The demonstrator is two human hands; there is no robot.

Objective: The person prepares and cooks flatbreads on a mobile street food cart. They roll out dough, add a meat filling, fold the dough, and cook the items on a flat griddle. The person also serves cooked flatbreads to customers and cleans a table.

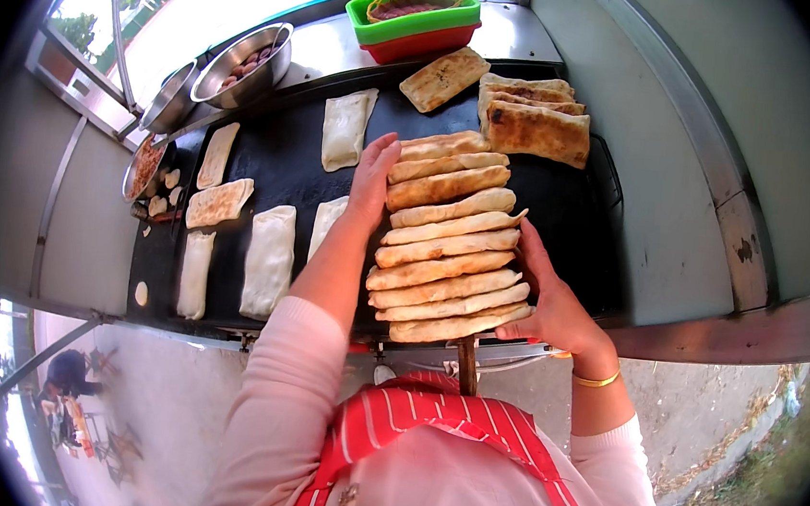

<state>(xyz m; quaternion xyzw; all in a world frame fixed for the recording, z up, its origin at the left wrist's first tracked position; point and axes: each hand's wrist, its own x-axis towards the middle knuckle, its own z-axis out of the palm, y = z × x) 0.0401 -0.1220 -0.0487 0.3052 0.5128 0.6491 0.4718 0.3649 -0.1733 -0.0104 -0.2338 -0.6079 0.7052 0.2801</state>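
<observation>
A long row of browned flatbreads [449, 246] stands on edge, packed side by side, in front of me at the right part of the black griddle [279, 159]. My left hand [374, 178] rests against the row's upper left side, fingers extended. At the lower right, my right hand [550, 287] touches the row's side, thumb near the closest bread. Beneath the near end, a wooden handle [467, 365] sticks out towards my apron; what it belongs to is hidden. Pale flat dough pieces [268, 263] lie left of my left forearm, one partly hidden by it.
More browned flatbreads [538, 131] stand at the griddle's back right, beside a single flat one [444, 79]. Green and red baskets [414, 22] sit behind. Steel bowls [244, 69] stand at the back left, near a bowl of reddish filling [145, 169]. A person [68, 375] is far off, lower left.
</observation>
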